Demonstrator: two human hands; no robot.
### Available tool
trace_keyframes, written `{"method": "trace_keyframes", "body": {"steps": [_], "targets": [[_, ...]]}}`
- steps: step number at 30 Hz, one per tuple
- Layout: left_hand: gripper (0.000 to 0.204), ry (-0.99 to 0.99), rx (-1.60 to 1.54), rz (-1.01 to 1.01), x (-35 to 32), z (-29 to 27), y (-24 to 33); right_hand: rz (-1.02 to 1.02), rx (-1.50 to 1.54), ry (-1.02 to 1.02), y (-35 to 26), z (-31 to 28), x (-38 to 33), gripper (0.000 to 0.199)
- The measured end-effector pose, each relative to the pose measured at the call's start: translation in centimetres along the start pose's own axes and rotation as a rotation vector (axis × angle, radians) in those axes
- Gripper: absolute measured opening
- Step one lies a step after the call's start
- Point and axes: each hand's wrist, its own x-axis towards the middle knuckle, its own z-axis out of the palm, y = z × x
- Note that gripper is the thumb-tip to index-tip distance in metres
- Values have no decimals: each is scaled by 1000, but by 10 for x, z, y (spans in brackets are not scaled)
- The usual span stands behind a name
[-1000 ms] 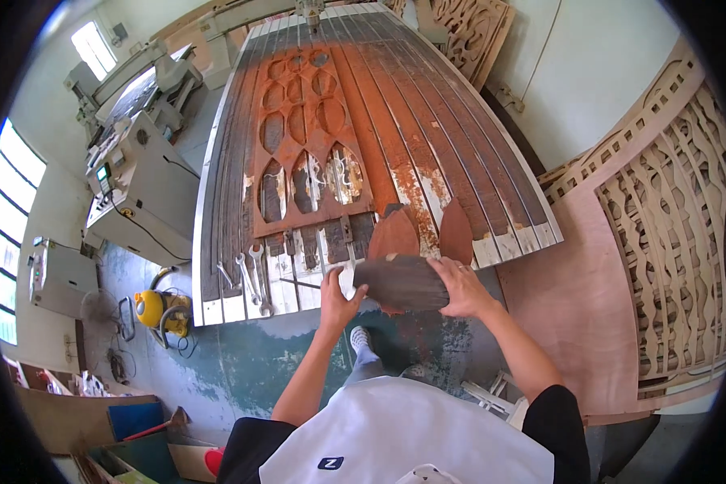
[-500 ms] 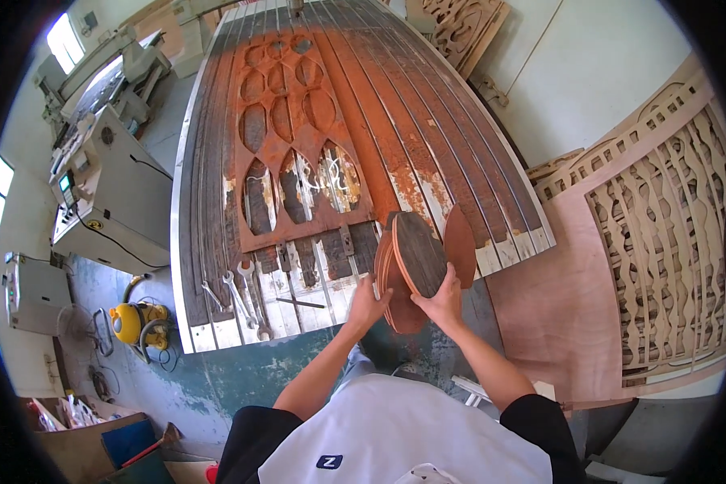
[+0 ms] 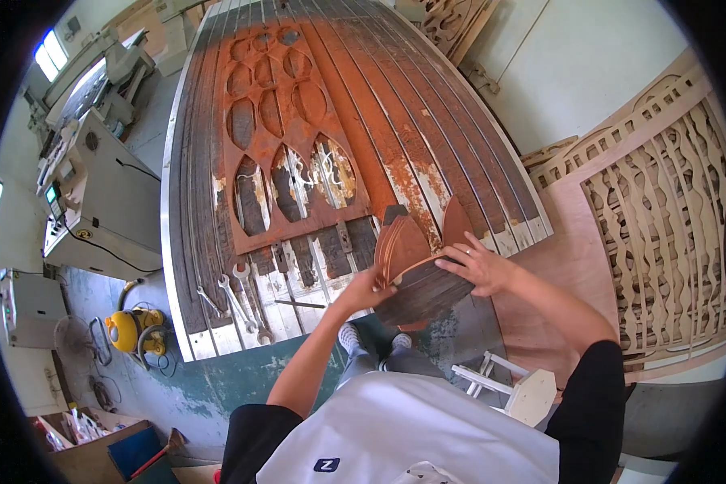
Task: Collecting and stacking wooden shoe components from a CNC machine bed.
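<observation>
A dark grey-brown oval board (image 3: 426, 295) is tilted at the table's near edge, its pale cut rim facing away from me. My left hand (image 3: 366, 290) is closed at its left end, beside a stack of reddish-brown oval boards (image 3: 403, 244). At the right end, my right hand (image 3: 482, 268) grips the board's rim, with some fingers spread. Another reddish oval board (image 3: 457, 216) leans just beyond the right hand. Further off lies a reddish-brown panel (image 3: 298, 227) with rows of pointed oval openings. The undersides of the boards are hidden.
The slotted machine table (image 3: 452, 105) carries reddish dust, several wrenches (image 3: 235, 300), a thin bar (image 3: 298, 304) and clamps (image 3: 343, 236). Carved lattice panels (image 3: 661, 226) lean at the right. A white stool (image 3: 532, 395) stands near my right arm; a yellow vacuum (image 3: 133, 329) is at the left.
The dark oval board has turned from upright to lying crosswise and come lower, nearer me. My right hand has moved right and up along its rim; my view has shifted slightly.
</observation>
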Motion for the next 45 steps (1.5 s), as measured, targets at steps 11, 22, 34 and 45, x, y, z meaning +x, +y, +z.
{"method": "trace_keyframes", "body": {"steps": [11,22,34,45], "targets": [[39,-27,424,-434,-16,65,24,-184,-393,-50,67,52,105,114],[64,336,276,-614,13,96,15,789,1365,218,2,163,59,62],[64,489,158,-713,18,101,22,726,1099,542,-35,175,83,53],[63,513,240,-749,20,110,31,825,1268,568,-44,181,81,60]]}}
